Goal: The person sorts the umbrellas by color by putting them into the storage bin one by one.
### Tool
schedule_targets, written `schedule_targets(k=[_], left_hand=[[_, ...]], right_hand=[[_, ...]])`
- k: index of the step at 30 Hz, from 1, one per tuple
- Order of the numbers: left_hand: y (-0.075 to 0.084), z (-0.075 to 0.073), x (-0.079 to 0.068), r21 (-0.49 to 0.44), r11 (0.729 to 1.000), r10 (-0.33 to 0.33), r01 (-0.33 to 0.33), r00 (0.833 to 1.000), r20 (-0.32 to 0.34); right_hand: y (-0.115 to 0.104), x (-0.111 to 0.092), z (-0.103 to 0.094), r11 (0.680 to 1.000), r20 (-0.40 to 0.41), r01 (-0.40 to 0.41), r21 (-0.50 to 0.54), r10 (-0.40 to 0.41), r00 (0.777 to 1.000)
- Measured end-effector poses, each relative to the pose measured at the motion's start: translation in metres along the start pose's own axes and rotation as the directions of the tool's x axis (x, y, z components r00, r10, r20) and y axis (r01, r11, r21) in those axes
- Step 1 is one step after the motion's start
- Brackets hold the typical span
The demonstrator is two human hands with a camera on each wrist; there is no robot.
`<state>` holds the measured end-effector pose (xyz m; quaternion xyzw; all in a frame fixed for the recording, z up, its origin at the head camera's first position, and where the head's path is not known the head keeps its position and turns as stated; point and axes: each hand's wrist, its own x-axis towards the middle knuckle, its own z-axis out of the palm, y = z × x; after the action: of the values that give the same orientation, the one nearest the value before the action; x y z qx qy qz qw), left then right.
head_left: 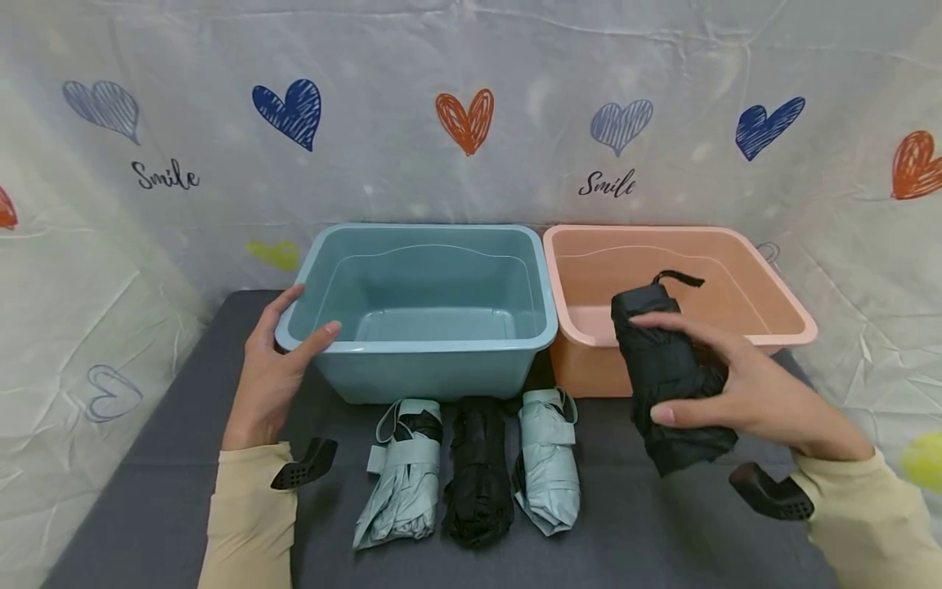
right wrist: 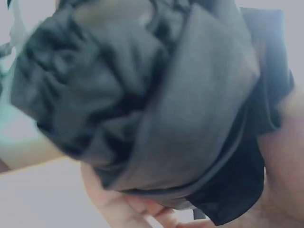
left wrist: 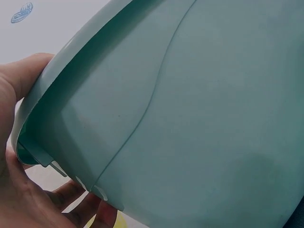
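Note:
My right hand (head_left: 758, 401) grips a folded black umbrella (head_left: 658, 364) by its middle. It is held up in front of the orange bin (head_left: 592, 368), with its wrist strap (head_left: 680, 278) at the far end. Close up and blurred, the same umbrella (right wrist: 190, 104) fills much of the right wrist view. At the near left corner of the blue bin (head_left: 434, 372), my left hand (head_left: 268, 372) holds the rim. The left wrist view shows the thumb over the rim (left wrist: 52, 71) and the fingers curled under its outer side.
In a row before the blue bin lie a pale grey-green folded umbrella (head_left: 405, 483), a black one (head_left: 480, 483) and another pale one (head_left: 548, 466). The two bins stand side by side on a dark cloth (head_left: 625, 532). Behind hangs a white sheet (head_left: 530, 65) with printed hearts.

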<state>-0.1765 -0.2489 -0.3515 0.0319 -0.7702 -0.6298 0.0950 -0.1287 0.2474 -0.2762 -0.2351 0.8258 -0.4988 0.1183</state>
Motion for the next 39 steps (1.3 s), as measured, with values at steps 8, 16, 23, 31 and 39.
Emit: schedule_targets(k=[8,16,23,31,39], left_hand=[[-0.001,0.000,0.000,0.009,1.000,0.004,-0.004,1.000,-0.001],[-0.002,0.000,-0.001,0.016,1.000,0.005,-0.005,1.000,-0.008],[-0.002,0.001,0.000,0.019,1.000,0.011,-0.011,1.000,-0.008],[-0.003,0.001,0.000,0.029,0.999,0.013,-0.013,1.000,-0.009],[-0.001,0.003,0.000,0.024,1.000,0.008,-0.008,1.000,-0.012]], right_hand=[[-0.014,0.075,-0.050,0.935,-0.166,-0.102,-0.339,0.047,0.985],[0.007,0.141,-0.061,0.949,0.031,-0.297,-0.105,0.301,0.953],[0.024,0.174,-0.048,0.907,0.089,-0.316,-0.280,0.352,0.932],[0.036,0.193,-0.037,0.895,0.143,-0.340,-0.289,0.392,0.909],[0.046,0.196,-0.036,0.899,0.189,-0.339,-0.277,0.397,0.898]])
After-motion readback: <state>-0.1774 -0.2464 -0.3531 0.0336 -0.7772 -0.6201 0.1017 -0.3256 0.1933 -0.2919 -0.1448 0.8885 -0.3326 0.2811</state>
